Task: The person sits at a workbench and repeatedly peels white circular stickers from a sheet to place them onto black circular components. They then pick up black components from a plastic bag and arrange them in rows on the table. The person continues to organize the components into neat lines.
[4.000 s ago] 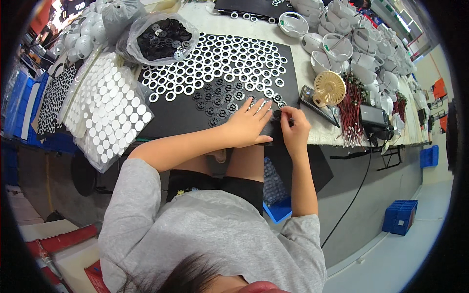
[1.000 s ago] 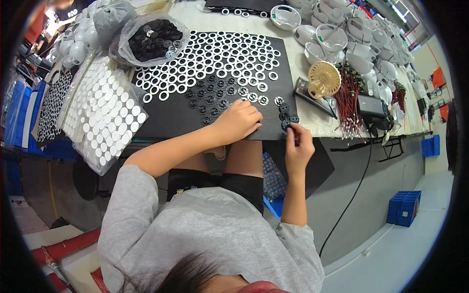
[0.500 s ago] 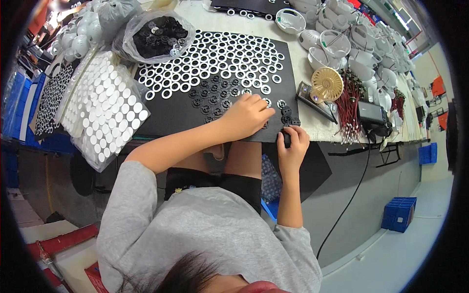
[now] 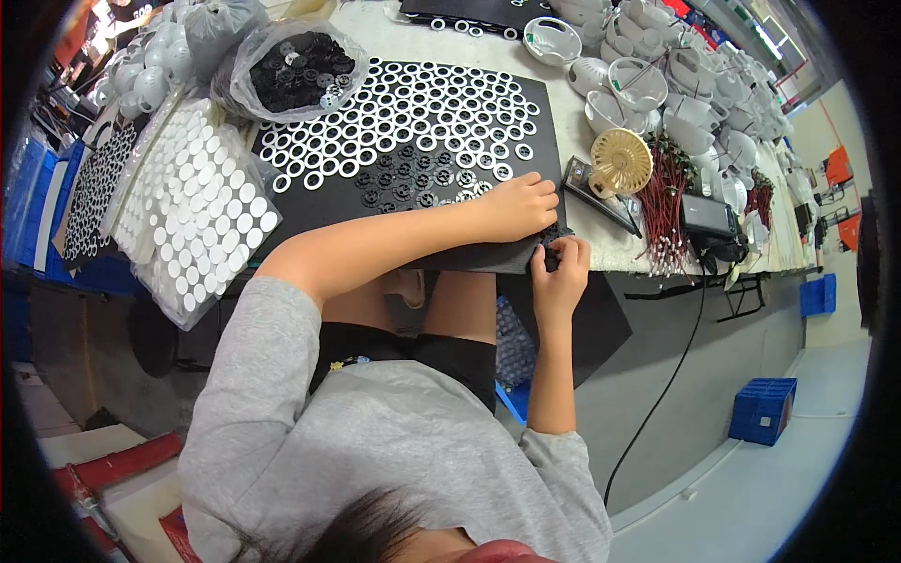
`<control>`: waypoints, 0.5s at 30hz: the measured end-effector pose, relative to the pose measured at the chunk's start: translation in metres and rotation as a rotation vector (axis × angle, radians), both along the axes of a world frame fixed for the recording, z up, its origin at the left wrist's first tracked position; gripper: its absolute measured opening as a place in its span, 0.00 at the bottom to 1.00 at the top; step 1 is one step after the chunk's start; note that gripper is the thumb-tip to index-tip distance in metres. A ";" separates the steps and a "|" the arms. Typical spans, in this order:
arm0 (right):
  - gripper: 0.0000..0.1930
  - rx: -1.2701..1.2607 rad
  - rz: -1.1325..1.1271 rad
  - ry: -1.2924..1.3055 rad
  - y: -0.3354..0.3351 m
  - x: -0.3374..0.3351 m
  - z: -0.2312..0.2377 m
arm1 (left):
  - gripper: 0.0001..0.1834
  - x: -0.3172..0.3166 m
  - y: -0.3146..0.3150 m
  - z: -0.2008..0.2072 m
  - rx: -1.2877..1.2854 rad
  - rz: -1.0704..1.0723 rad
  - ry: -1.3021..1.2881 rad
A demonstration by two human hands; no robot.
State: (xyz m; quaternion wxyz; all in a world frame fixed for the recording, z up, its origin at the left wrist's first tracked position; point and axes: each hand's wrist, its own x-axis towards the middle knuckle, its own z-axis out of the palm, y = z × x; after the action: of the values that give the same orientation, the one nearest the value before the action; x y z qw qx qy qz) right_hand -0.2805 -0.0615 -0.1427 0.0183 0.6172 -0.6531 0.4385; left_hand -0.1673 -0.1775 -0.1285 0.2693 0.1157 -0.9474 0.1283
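Note:
My left hand (image 4: 527, 206) is over the right edge of the black board (image 4: 319, 218). Its fingers curl down beside a small group of black plastic discs (image 4: 556, 232), and whatever they grip is hidden. Just below, at the board's front right corner, my right hand (image 4: 566, 270) pinches a black plastic disc, mostly covered by the thumb and fingers. Loose black slotted discs (image 4: 405, 174) lie in a cluster on the board, left of my left hand. Behind them, rows of white rings (image 4: 413, 103) cover the far part, many with black centres.
At the left are a bag of black discs (image 4: 302, 70) and sheets of white round stickers (image 4: 202, 197). To the right stand a cream fan-like piece (image 4: 620, 161), a dark narrow device (image 4: 601, 199), red wires (image 4: 664, 202) and piled white housings (image 4: 694, 84). A blue crate (image 4: 763, 411) sits on the floor.
My left hand has moved right, from above the board's middle right to the black discs at its edge, close to my right hand. The right hand stays nearly in place.

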 end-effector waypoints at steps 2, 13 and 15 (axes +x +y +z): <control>0.08 -0.002 -0.004 0.001 -0.001 -0.001 -0.002 | 0.04 -0.001 -0.001 0.001 0.012 -0.004 -0.002; 0.08 -0.060 0.041 -0.041 0.000 -0.001 0.001 | 0.05 -0.004 -0.003 0.003 0.002 -0.035 0.007; 0.08 -0.060 0.030 -0.036 -0.001 -0.002 0.000 | 0.05 0.000 -0.001 0.009 0.033 -0.010 0.009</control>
State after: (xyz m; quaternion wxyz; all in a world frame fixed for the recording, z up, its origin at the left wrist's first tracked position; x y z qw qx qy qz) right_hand -0.2823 -0.0624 -0.1428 0.0186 0.6182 -0.6303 0.4693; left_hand -0.1670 -0.1786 -0.1194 0.2723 0.1160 -0.9488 0.1107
